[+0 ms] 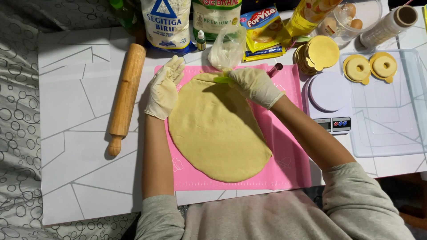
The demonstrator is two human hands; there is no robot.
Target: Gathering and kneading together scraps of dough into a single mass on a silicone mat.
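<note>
A large oval sheet of pale yellow dough (218,129) lies rolled flat on a pink silicone mat (289,164). My left hand (163,89), in a cream glove, rests flat with its fingers apart on the mat at the dough's upper left edge. My right hand (254,85), also gloved, is closed on a thin green tool (221,80) whose tip touches the dough's far edge.
A wooden rolling pin (126,95) lies left of the mat. Behind it stand flour bags (166,23), a clear plastic bag (227,49), a small dropper bottle (201,41) and an oil bottle. Right: gold discs (319,53), digital scale (329,104), clear tray (391,115) holding two ring pastries.
</note>
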